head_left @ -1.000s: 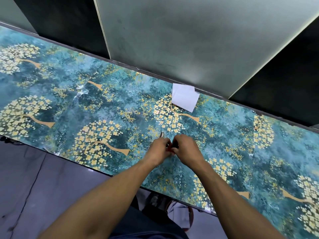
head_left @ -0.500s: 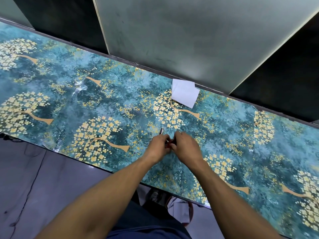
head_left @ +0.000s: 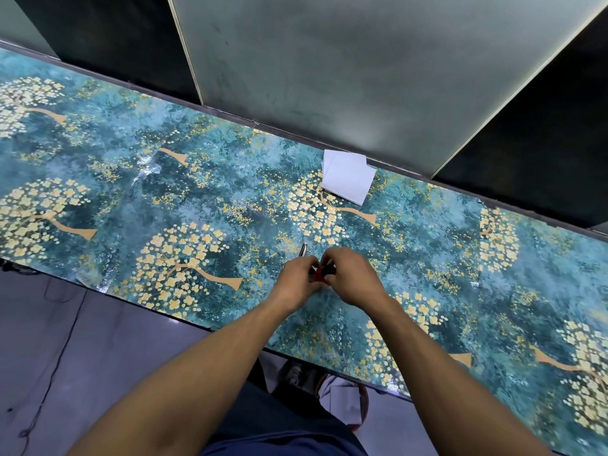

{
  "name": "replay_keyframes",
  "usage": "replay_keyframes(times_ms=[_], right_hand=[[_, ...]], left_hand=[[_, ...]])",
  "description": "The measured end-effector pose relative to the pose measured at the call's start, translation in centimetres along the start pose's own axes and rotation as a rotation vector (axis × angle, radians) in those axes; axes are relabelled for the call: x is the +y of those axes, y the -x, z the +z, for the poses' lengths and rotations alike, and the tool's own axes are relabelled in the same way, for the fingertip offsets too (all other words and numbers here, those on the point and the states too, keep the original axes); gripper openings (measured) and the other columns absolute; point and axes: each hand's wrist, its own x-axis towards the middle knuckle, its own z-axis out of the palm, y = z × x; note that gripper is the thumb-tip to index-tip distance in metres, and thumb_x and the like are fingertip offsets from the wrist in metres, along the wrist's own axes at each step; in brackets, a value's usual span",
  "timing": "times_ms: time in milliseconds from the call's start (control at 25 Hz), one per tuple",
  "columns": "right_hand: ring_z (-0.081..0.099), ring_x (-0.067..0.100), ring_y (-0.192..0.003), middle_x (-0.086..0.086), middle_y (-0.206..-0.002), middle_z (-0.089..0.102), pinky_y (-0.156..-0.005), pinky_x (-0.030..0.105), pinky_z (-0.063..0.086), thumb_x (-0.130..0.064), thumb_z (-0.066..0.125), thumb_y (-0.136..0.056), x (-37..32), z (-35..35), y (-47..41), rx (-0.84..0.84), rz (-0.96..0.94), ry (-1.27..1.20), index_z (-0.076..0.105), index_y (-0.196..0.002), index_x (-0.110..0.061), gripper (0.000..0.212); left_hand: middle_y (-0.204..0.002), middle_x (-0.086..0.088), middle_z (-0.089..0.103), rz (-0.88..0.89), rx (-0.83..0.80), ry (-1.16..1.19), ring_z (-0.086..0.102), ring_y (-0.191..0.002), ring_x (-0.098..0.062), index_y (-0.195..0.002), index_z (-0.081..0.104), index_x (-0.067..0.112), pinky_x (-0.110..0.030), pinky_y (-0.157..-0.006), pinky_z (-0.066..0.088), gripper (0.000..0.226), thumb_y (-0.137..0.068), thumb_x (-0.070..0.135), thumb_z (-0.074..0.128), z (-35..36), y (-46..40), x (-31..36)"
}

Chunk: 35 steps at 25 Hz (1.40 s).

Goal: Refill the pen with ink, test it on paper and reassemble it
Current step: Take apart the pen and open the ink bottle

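Head view: both hands meet over the near half of the table (head_left: 197, 199), teal cover with gold tree print; landmark = folded white paper (head_left: 347, 179), lying flat at the table's far edge, just short of the grey wall panel (head_left: 329, 60); hands are well nearer the camera than the paper and slightly left of it; bare cover between paper and hands, and wide bare stretches to the left and right of the paper; table's near edge runs diagonally just below the wrists, grey floor (head_left: 98, 357) beyond it; thin dark cable (head_left: 56, 357) trails on the floor far left of the paper.

Left hand (head_left: 297, 278) and right hand (head_left: 350, 274) are curled in with fingertips touching, pinching a small red-and-black object (head_left: 324, 273) between them; mostly hidden, cannot tell which pen part or ink piece it is; a slim pen (head_left: 303, 250), dark with a silvery tip, pokes out past the left hand's knuckles toward the paper, tilted; lower end hidden, so whether the left hand holds it or it lies on the cover, cannot tell.
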Motion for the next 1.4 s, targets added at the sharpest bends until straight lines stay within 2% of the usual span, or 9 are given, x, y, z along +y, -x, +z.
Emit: replay_keyframes(times_ms=[160,280,400,480,680,880,1080,1240,1400], right_hand=[[0.063,0.028,-0.093,0.002,-0.103,0.062,-0.066,0.038,0.048,-0.050,0.067,-0.088,0.1,-0.1,0.1,0.030,0.122,0.142,0.055,-0.108,-0.021,0.037],[0.063,0.031,-0.094,0.007,-0.103,0.065,-0.070,0.041,0.052,-0.044,0.066,-0.091,-0.2,0.2,0.2,0.037,0.088,0.190,0.056,-0.106,-0.018,0.032],[0.063,0.029,-0.097,0.004,-0.107,0.062,-0.077,0.044,0.054,-0.030,0.071,-0.089,0.2,-0.2,0.0,-0.019,0.010,0.101,0.062,-0.105,-0.022,0.020],[0.062,0.027,-0.101,0.002,-0.110,0.062,-0.081,0.044,0.054,-0.028,0.073,-0.087,0.3,-0.5,0.0,-0.049,-0.011,0.033,0.064,-0.109,-0.026,0.024],[0.063,0.029,-0.093,0.004,-0.102,0.063,-0.069,0.039,0.052,-0.054,0.066,-0.087,-0.3,-0.1,0.3,0.062,0.126,0.156,0.057,-0.109,-0.017,0.043],[0.063,0.034,-0.092,0.009,-0.104,0.062,-0.064,0.038,0.045,-0.037,0.066,-0.092,-0.4,0.2,0.2,0.049,0.004,0.235,0.055,-0.107,-0.014,0.029],[0.059,0.029,-0.090,0.003,-0.105,0.056,-0.074,0.046,0.053,-0.030,0.071,-0.089,0.9,-0.2,0.0,-0.036,-0.163,0.139,0.058,-0.107,-0.023,0.023],[0.063,0.018,-0.089,-0.002,-0.100,0.061,-0.081,0.041,0.055,-0.016,0.074,-0.084,2.1,-0.6,-0.1,0.006,-0.129,-0.130,0.064,-0.100,-0.026,0.020],[0.060,0.023,-0.092,0.002,-0.103,0.060,-0.080,0.042,0.053,-0.014,0.070,-0.084,3.9,-0.1,-0.1,0.094,-0.016,-0.071,0.058,-0.105,-0.022,0.026]], left_hand=[[-0.091,0.001,0.065,0.003,0.014,0.011,0.064,-0.078,-0.014,-0.104,0.066,0.012,-0.027,-0.073,0.054,0.027,-0.080,0.014,0.079,0.1,0.2,0.0],[-0.095,-0.003,0.070,-0.004,0.014,0.006,0.066,-0.079,-0.014,-0.103,0.066,0.014,-0.032,-0.077,0.057,0.026,-0.080,0.013,0.077,0.1,0.2,-0.1],[-0.096,-0.002,0.071,-0.010,0.009,0.005,0.068,-0.082,-0.015,-0.103,0.067,0.016,-0.033,-0.080,0.057,0.028,-0.078,0.016,0.080,0.2,0.1,-0.1],[-0.097,-0.001,0.070,-0.009,0.011,0.002,0.067,-0.082,-0.015,-0.103,0.067,0.016,-0.031,-0.079,0.056,0.028,-0.078,0.017,0.080,0.3,0.2,-0.1],[-0.097,-0.002,0.068,-0.013,0.023,-0.003,0.065,-0.082,-0.017,-0.102,0.067,0.015,-0.033,-0.077,0.056,0.025,-0.079,0.012,0.076,0.3,0.2,-0.1],[-0.095,-0.002,0.069,-0.016,0.022,-0.004,0.067,-0.081,-0.015,-0.103,0.067,0.016,-0.037,-0.080,0.058,0.027,-0.079,0.014,0.078,0.4,0.2,-0.3],[-0.097,0.001,0.071,-0.038,0.011,0.013,0.067,-0.084,-0.013,-0.105,0.066,0.017,-0.033,-0.084,0.057,0.031,-0.078,0.019,0.081,0.2,0.4,0.2],[-0.097,0.001,0.072,-0.048,0.005,0.011,0.068,-0.084,-0.014,-0.104,0.066,0.018,-0.037,-0.084,0.058,0.035,-0.075,0.025,0.084,0.2,0.4,0.2],[-0.102,-0.001,0.070,-0.066,0.032,-0.034,0.067,-0.087,-0.016,-0.109,0.067,0.020,-0.039,-0.085,0.057,0.040,-0.074,0.027,0.085,0.3,0.5,0.3]])
